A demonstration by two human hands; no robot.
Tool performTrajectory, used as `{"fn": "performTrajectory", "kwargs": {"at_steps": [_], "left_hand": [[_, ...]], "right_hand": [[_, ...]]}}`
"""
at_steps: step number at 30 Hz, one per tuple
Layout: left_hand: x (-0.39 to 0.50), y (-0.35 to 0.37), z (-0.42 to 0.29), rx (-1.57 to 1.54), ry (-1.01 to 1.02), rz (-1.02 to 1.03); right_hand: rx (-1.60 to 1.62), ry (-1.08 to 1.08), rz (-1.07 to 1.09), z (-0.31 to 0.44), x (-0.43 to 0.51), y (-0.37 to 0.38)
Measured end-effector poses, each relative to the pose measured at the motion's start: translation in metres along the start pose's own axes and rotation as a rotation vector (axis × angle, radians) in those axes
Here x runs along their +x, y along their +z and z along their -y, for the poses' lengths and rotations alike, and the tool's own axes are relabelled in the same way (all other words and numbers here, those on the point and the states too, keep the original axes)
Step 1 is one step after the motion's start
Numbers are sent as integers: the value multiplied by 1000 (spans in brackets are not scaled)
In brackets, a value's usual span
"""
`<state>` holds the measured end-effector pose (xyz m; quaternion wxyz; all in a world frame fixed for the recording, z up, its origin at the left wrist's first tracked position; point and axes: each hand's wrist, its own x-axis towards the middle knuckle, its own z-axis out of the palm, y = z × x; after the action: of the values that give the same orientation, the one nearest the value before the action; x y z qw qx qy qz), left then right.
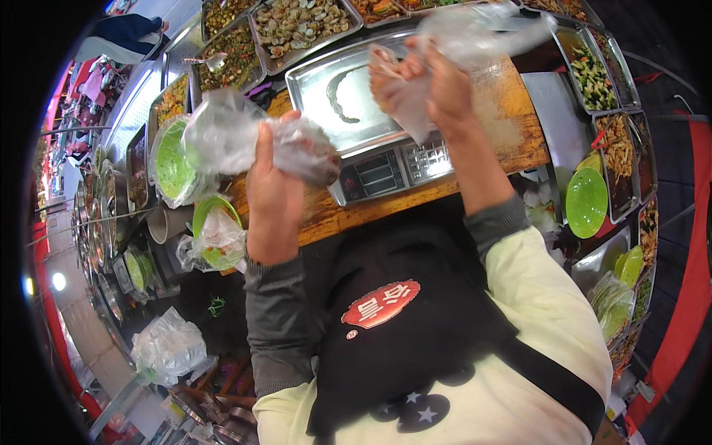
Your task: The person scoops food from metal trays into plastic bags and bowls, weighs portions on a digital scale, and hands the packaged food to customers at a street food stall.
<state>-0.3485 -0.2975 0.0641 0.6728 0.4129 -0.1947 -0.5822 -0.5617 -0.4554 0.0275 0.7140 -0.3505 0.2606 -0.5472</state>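
Note:
My left hand (pixel 275 183) grips a clear plastic bag (pixel 222 133) with dark food inside, its loose top puffed out to the left. My right hand (pixel 445 83) holds another clear plastic bag (pixel 389 83) with reddish-brown food in it, the thin plastic trailing to the upper right, blurred. Between the hands lies the steel tray (pixel 311 94) of a digital weighing scale (pixel 372 178), with a dark curved wet mark on it. The scale rests on a worn wooden board (pixel 500 122).
Steel trays of cooked food line the far side, among them clams (pixel 300 25) and chopped vegetables (pixel 231 55). Green bowls stand at left (pixel 172 158) and right (pixel 587 203). More trays run down the right edge. A white plastic bag bundle (pixel 169 345) is at the lower left.

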Motion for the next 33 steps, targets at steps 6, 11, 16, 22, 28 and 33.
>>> {"fn": "performTrajectory", "kwargs": {"at_steps": [6, 11, 16, 22, 28, 33], "left_hand": [[89, 34, 36, -7, -50, -43], [21, 36, 92, 416, -29, 39], [-70, 34, 128, 990, 123, 505], [-57, -32, 106, 1062, 415, 324], [-99, -79, 77, 80, 90, -222], [-124, -98, 63, -63, 63, -347]], "right_hand": [[233, 87, -181, 59, -80, -35], [102, 113, -389, 44, -134, -56], [-907, -66, 287, 19, -167, -3], [-1045, -503, 833, 7, -176, 75], [-1185, -175, 287, 7, -171, -22], [-1567, -47, -225, -17, -155, -109]]}}
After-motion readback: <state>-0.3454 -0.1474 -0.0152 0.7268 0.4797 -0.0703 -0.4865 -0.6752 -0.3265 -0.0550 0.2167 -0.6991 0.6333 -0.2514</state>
